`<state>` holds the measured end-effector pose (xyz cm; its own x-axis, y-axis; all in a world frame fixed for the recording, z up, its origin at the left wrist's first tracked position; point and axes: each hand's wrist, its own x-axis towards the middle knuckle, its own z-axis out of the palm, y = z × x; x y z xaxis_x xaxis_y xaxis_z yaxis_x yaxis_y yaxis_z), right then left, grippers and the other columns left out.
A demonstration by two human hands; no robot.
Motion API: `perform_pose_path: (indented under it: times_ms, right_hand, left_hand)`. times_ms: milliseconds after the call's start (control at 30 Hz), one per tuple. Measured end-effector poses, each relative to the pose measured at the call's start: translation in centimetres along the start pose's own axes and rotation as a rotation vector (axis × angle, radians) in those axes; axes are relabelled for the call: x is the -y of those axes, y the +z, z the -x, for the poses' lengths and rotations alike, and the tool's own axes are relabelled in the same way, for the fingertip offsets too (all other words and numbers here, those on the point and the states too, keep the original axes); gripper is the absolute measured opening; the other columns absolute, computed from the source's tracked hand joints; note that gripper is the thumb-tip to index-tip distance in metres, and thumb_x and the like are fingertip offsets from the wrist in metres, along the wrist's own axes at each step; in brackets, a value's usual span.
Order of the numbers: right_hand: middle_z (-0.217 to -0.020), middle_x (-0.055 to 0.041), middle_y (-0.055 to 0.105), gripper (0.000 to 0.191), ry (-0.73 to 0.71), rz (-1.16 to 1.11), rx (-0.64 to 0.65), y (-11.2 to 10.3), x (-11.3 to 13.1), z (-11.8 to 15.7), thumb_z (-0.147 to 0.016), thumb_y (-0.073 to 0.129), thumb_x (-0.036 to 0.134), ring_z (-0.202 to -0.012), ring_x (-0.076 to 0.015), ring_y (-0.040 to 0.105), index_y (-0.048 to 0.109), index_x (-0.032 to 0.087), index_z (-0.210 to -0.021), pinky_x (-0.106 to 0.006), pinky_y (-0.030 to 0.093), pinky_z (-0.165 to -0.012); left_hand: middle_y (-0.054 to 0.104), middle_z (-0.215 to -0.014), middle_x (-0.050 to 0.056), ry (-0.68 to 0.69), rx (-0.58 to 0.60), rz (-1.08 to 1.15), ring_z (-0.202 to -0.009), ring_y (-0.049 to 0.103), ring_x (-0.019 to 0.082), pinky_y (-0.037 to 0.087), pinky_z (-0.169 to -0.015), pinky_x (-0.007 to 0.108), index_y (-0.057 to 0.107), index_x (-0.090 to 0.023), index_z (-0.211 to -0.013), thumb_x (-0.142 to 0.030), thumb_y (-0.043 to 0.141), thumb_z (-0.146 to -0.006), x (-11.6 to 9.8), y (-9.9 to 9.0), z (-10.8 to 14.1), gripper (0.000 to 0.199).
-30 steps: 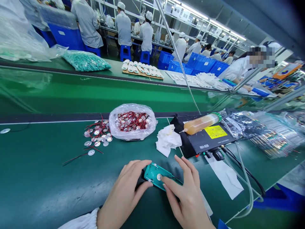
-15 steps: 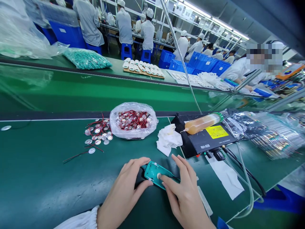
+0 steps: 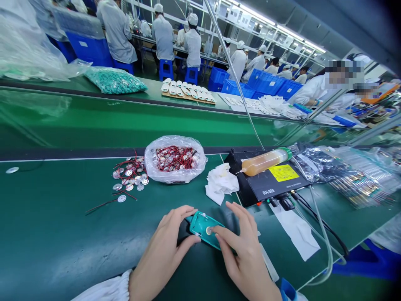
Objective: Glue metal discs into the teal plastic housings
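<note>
Between my hands is a teal plastic half-shell (image 3: 200,223), tilted, with its hollow side up. A small round metallic disc (image 3: 209,230) lies inside it. My left hand (image 3: 166,246) holds the shell's left end between thumb and fingers. My right hand (image 3: 244,246) has its index fingertip at the disc's edge; its thumb is by the shell's lower edge and the other fingers are spread beyond the far side. Part of the shell's right end is hidden behind my right hand.
A plastic bag (image 3: 150,169) of red-wired discs and a loose pile of discs (image 3: 129,181) lie ahead. Crumpled tissue (image 3: 222,184) sits beside a black RH-928 box (image 3: 266,184) bearing an amber-filled syringe (image 3: 266,162). Bagged rods (image 3: 363,184) lie at right. Co-workers sit beyond.
My right index finger has drawn back slightly to the right, so more of the disc shows. My left hand keeps its hold on the shell. The view has shifted slightly.
</note>
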<state>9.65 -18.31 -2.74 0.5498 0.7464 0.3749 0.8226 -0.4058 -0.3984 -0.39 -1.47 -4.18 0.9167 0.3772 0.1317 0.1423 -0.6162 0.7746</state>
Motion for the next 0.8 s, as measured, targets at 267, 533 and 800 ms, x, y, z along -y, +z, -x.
perform_pose_path:
  times_ms: [267,533,800]
  right_hand:
    - [-0.123,-0.0093,0.047,0.022,0.179,-0.167,-0.056,-0.5,-0.8,0.4,-0.092,0.043,0.021,-0.115,-0.0277,0.047,0.064,0.027,-0.096,-0.043,0.048,-0.087]
    - [-0.079,-0.0057,0.065,0.049,0.855,-0.993,0.345,-3.5,-2.3,2.4,-0.088,0.044,0.057,-0.059,-0.0141,0.059,0.059,0.018,-0.113,-0.024,0.051,-0.056]
    - [-0.074,-0.0055,0.066,0.031,0.913,-1.429,0.465,-2.9,-1.3,2.1,-0.087,0.056,0.042,-0.049,-0.0043,0.055,0.063,0.012,-0.085,-0.012,0.038,-0.046]
  left_hand:
    - [0.061,-0.12,0.0,-0.023,-0.008,0.009,-0.111,0.058,0.022,0.05,-0.091,0.038,0.045,-0.033,-0.118,-0.026,0.057,-0.084,0.0,-0.2,-0.1,0.036]
    - [0.064,-0.117,0.002,-0.09,-0.067,0.213,-0.098,0.064,0.021,0.055,-0.079,0.031,0.047,-0.032,-0.116,-0.044,0.057,-0.082,1.5,-0.6,-0.9,0.037]
    - [0.061,-0.123,0.003,-0.048,-0.03,0.22,-0.109,0.06,0.022,0.055,-0.086,0.03,0.047,-0.032,-0.121,-0.037,0.052,-0.087,1.3,-1.3,-1.2,0.034]
